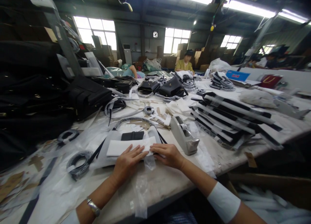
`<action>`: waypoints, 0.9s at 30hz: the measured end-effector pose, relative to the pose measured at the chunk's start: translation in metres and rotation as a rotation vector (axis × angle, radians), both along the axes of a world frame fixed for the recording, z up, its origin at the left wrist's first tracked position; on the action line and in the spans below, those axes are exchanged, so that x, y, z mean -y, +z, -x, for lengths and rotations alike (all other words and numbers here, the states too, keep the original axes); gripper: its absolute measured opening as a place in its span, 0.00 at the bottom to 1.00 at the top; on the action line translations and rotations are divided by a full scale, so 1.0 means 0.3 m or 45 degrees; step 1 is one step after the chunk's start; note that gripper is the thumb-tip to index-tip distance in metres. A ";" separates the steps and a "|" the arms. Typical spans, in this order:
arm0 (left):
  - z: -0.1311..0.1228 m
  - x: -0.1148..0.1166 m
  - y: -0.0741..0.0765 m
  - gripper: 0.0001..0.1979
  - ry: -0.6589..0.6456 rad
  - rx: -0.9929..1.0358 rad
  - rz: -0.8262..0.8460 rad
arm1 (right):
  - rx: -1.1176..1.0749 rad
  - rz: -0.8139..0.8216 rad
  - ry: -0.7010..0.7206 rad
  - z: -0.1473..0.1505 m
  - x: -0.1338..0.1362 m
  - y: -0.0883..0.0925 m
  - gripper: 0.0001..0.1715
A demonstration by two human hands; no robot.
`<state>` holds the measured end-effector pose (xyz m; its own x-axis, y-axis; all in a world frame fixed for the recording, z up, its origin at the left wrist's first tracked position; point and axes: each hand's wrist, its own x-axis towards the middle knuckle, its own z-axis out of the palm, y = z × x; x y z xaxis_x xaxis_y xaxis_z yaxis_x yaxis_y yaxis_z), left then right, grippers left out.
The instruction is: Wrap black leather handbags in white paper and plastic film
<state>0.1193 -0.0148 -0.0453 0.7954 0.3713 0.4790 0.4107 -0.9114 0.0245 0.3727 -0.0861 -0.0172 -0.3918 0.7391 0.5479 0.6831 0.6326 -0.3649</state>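
Observation:
A folded white foam sheet (136, 144) lies over a black bag wrapped in translucent packing; a black flap (132, 135) shows behind the sheet. My left hand (128, 161) rests flat on the sheet's front edge, fingers stretched out. At the sheet's right end is my right hand (167, 154), its fingers bent and pressed together. Between the hands a strip of clear film (150, 162) hangs toward me; whether the right fingers pinch it cannot be told. A wrapped handle (133, 119) arches behind the bag. The grey tape dispenser (185, 135) stands right of my right hand.
Black bags (36, 97) are piled high at the left. Wrapped strap coils (79, 164) lie beside the work. Flat black pieces with white strips (230, 117) are stacked at the right. A person (185, 63) sits across the table. An open box (267, 195) stands below the edge.

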 end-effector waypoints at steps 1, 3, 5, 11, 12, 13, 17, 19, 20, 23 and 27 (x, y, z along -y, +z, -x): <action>0.000 0.001 -0.002 0.25 0.002 0.002 -0.006 | -0.012 0.043 0.003 0.001 0.012 0.015 0.25; -0.001 0.004 -0.004 0.25 0.007 0.000 -0.015 | -0.015 0.109 -0.022 0.010 0.031 0.044 0.27; -0.002 0.006 -0.008 0.24 0.019 -0.008 -0.019 | 0.030 0.119 -0.065 0.028 0.036 0.063 0.26; -0.007 0.008 -0.011 0.23 0.036 0.041 0.008 | 0.277 -0.128 -0.171 0.081 -0.013 0.023 0.18; -0.009 0.011 -0.004 0.24 0.040 0.049 0.023 | 0.315 -0.169 -0.170 0.086 -0.020 0.015 0.16; -0.011 0.015 0.006 0.24 0.044 0.053 0.043 | 0.349 -0.203 -0.168 0.092 -0.025 0.009 0.13; -0.026 0.038 0.052 0.24 0.072 0.069 0.130 | 0.450 -0.280 -0.225 0.111 -0.033 0.008 0.04; -0.037 0.044 0.062 0.22 0.127 0.099 0.143 | 0.475 -0.289 -0.240 0.117 -0.036 0.011 0.03; -0.044 0.044 0.060 0.21 0.157 0.113 0.140 | 0.481 -0.289 -0.239 0.118 -0.038 0.012 0.04; -0.060 0.038 0.040 0.16 0.214 0.146 0.123 | 0.487 -0.290 -0.217 0.109 -0.042 0.013 0.05; -0.066 0.028 0.013 0.15 0.233 0.171 0.097 | 0.452 -0.284 -0.150 0.079 -0.042 0.014 0.09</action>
<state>0.1389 -0.0233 -0.0414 0.6429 0.5424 0.5408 0.5571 -0.8157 0.1558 0.3491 -0.0735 -0.0131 -0.5046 0.6690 0.5457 0.8139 0.5795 0.0420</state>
